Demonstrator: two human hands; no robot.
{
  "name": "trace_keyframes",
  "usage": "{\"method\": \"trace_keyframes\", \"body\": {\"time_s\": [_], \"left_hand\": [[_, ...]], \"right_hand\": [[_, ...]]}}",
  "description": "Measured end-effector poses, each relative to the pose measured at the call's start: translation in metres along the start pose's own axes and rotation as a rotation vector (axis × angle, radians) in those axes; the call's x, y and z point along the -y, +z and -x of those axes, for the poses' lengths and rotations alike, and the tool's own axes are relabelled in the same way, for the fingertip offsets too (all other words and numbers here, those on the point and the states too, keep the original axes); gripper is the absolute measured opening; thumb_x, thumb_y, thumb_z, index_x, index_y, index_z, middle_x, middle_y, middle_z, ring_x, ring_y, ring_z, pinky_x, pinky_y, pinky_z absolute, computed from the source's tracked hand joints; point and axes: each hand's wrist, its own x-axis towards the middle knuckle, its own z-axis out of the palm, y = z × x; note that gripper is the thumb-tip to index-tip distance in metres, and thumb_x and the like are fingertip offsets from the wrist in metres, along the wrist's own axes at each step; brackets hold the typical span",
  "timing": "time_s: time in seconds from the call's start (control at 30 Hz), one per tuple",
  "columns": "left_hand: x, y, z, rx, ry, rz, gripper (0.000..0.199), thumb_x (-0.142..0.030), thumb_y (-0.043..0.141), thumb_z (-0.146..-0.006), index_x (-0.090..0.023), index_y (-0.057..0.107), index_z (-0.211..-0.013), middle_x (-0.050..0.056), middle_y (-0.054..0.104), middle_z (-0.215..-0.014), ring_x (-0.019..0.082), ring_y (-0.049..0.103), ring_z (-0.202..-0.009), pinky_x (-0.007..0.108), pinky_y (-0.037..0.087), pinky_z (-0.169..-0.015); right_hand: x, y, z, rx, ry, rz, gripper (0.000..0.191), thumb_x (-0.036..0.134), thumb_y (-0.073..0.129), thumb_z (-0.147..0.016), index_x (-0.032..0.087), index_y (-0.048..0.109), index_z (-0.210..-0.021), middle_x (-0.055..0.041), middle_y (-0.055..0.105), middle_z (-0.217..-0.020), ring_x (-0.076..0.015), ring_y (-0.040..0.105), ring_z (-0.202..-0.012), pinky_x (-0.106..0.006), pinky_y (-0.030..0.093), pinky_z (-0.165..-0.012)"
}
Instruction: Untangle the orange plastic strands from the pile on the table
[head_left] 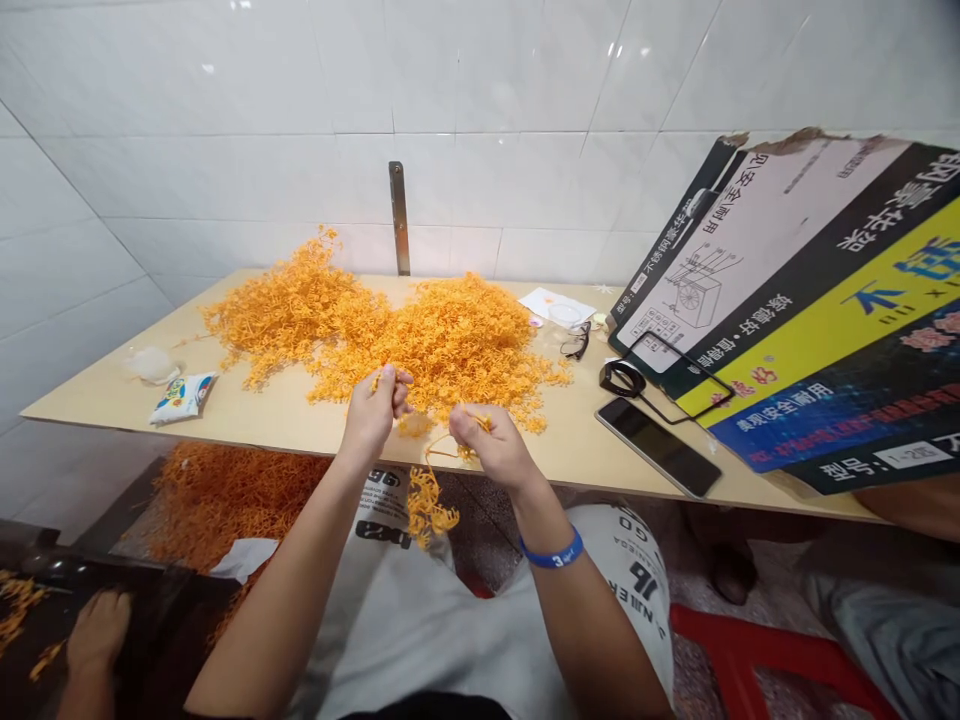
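Observation:
Above the front edge of the table, my right hand is closed around orange plastic sprigs, which look like thin branching flower stems. Part of the bunch dangles below the fingers, past the table edge. Just to the left, my left hand is pinched, fingers curled together; a speck of orange shows at its fingertips, but I cannot make out what it grips. The two hands are a short way apart. Behind them a large heap of the same orange sprigs spreads over the tabletop.
On the right lie a phone, glasses, a black strap-like item and a large printed cardboard sheet. A small white packet sits at left. More orange pieces are below the table. Another person's hand is lower left.

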Motion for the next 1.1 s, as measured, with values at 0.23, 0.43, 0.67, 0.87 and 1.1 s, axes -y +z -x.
{"method": "trace_keyframes", "body": {"time_s": [0.23, 0.43, 0.67, 0.87, 1.1], "left_hand": [[0.018, -0.03, -0.035, -0.135, 0.194, -1.077, 0.042, -0.052, 0.052, -0.085, -0.015, 0.057, -0.103, 0.013, 0.063, -0.083, 0.029, 0.06, -0.079, 0.034, 0.043, -0.07], [0.03, -0.034, -0.046, -0.086, 0.372, -1.145, 0.042, -0.033, 0.033, -0.096, -0.013, 0.067, -0.108, 0.019, 0.06, -0.105, 0.033, 0.055, -0.104, 0.045, 0.041, -0.093], [0.034, -0.013, -0.011, -0.034, 0.449, -0.583, 0.039, -0.037, 0.042, -0.096, -0.017, 0.065, -0.12, 0.013, 0.063, -0.122, 0.025, 0.055, -0.118, 0.041, 0.039, -0.105], [0.032, 0.023, 0.035, 0.297, 0.223, -0.036, 0.058, -0.052, 0.055, -0.088, -0.019, 0.053, -0.135, 0.014, 0.051, -0.143, 0.026, 0.048, -0.132, 0.039, 0.039, -0.109], [0.031, 0.026, 0.035, 0.19, 0.396, -0.051, 0.049, -0.047, 0.038, -0.098, -0.021, 0.052, -0.137, 0.011, 0.057, -0.138, 0.022, 0.05, -0.131, 0.039, 0.035, -0.113]], "right_hand": [[-0.012, -0.001, -0.013, -0.166, 0.247, -0.327, 0.047, 0.061, 0.056, -0.078, 0.018, 0.053, -0.061, 0.002, 0.04, -0.057, -0.009, 0.029, -0.05, -0.024, 0.016, -0.047], [-0.013, -0.002, -0.013, -0.274, 0.247, -0.37, 0.034, 0.05, 0.065, -0.075, 0.017, 0.071, -0.077, -0.0007, 0.047, -0.071, -0.0088, 0.027, -0.054, -0.023, 0.019, -0.045], [-0.015, -0.001, -0.014, -0.319, 0.203, -0.285, 0.034, 0.048, 0.068, -0.074, 0.016, 0.071, -0.085, 0.0036, 0.04, -0.061, -0.009, 0.033, -0.054, -0.023, 0.027, -0.048], [-0.018, 0.014, -0.015, -0.353, 0.136, -0.271, 0.028, 0.041, 0.071, -0.074, 0.021, 0.058, -0.09, 0.0015, 0.057, -0.076, -0.0105, 0.049, -0.059, -0.022, 0.037, -0.051], [-0.019, 0.026, -0.011, -0.36, 0.034, -0.055, 0.023, 0.042, 0.058, -0.088, 0.02, 0.058, -0.085, 0.0021, 0.052, -0.068, -0.0116, 0.047, -0.058, -0.023, 0.038, -0.053]]}}
